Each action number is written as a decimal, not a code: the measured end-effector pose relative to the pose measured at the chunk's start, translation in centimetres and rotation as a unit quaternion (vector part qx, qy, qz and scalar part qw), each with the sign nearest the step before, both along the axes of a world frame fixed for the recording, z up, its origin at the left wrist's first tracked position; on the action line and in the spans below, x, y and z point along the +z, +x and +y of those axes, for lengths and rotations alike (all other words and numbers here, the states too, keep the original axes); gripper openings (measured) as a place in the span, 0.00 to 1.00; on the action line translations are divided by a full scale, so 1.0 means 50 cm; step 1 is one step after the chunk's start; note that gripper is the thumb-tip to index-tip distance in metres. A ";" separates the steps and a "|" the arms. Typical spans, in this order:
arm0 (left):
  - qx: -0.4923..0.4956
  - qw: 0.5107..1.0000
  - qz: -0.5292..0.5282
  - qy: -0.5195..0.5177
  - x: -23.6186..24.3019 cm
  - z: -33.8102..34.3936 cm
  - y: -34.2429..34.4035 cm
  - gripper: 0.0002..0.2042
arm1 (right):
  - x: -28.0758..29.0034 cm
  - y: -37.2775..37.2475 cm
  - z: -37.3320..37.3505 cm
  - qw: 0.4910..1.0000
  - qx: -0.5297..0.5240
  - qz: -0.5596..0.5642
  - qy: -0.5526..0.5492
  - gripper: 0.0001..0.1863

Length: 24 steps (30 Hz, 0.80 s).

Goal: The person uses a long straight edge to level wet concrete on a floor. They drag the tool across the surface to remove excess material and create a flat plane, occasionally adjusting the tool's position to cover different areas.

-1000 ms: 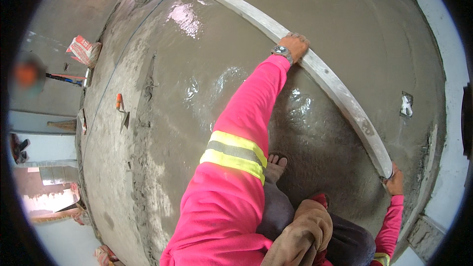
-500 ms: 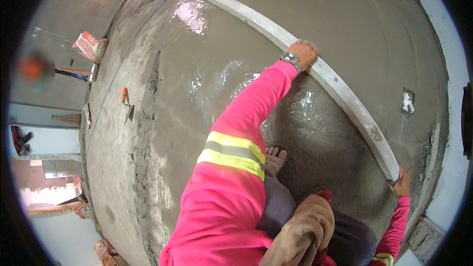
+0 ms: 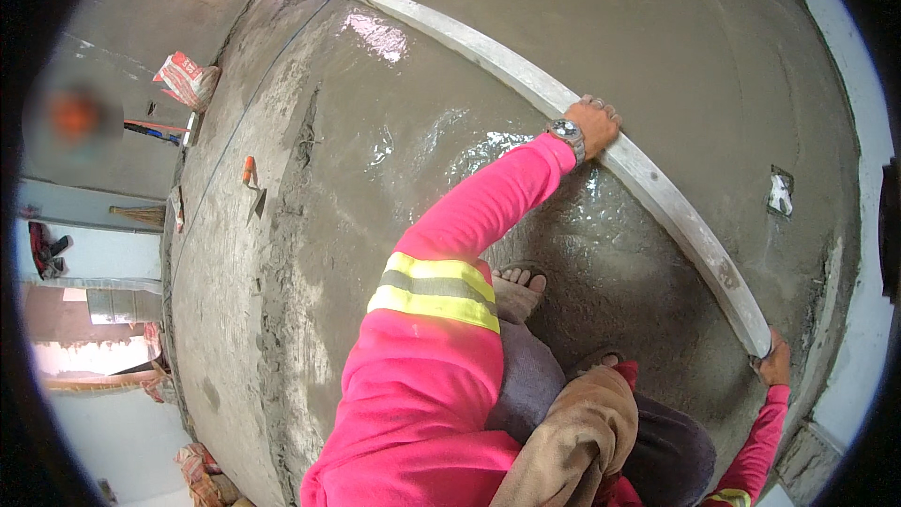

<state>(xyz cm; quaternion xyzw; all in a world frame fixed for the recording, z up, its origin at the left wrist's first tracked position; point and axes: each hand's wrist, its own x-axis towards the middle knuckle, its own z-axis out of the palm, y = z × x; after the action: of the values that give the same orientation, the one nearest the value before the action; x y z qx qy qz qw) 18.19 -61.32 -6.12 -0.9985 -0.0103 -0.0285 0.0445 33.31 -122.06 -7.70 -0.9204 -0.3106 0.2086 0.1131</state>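
Note:
A long pale screed bar (image 3: 662,190), which looks curved in this view, lies across wet grey mortar (image 3: 723,66) from the far left to the near right. My left hand (image 3: 593,126), with a metal watch at its wrist, is closed over the bar near its middle. At the bar's near end, my right hand (image 3: 775,360) grips the tip; its fingers are partly hidden. Smooth mortar extends beyond the bar. On my side the surface is wet, shiny and rougher, around my bare toes (image 3: 521,277).
A trowel (image 3: 251,178) with an orange handle lies on the rough floor strip at left. A red-and-white sack (image 3: 188,82) and a blue line (image 3: 246,113) are beyond it. A small box (image 3: 780,192) is set in the mortar at right, near the white wall (image 3: 878,122).
Both hands have drawn the bar slightly toward me and keep their grips. The view has shifted a little, so the trowel and sack appear farther right.

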 end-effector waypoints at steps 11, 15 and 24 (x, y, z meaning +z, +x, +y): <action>-0.057 0.998 0.023 -0.015 0.018 -0.089 -0.048 0.15 | -0.016 0.014 -0.107 0.999 -0.036 0.032 0.005 0.25; -0.089 0.995 0.041 -0.035 0.025 -0.136 -0.074 0.16 | -0.010 0.010 -0.161 0.996 -0.075 0.048 -0.002 0.16; -0.199 0.963 0.128 -0.127 0.060 -0.276 -0.144 0.24 | -0.063 0.041 -0.418 0.992 -0.070 -0.002 -0.102 0.18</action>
<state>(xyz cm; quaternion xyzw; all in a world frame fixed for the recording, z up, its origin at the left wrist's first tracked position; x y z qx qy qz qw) 10.98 -75.11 -3.14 -0.9733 0.1908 0.0926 -0.0881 35.37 -142.98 -10.86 -0.9471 -0.2226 0.2289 0.0326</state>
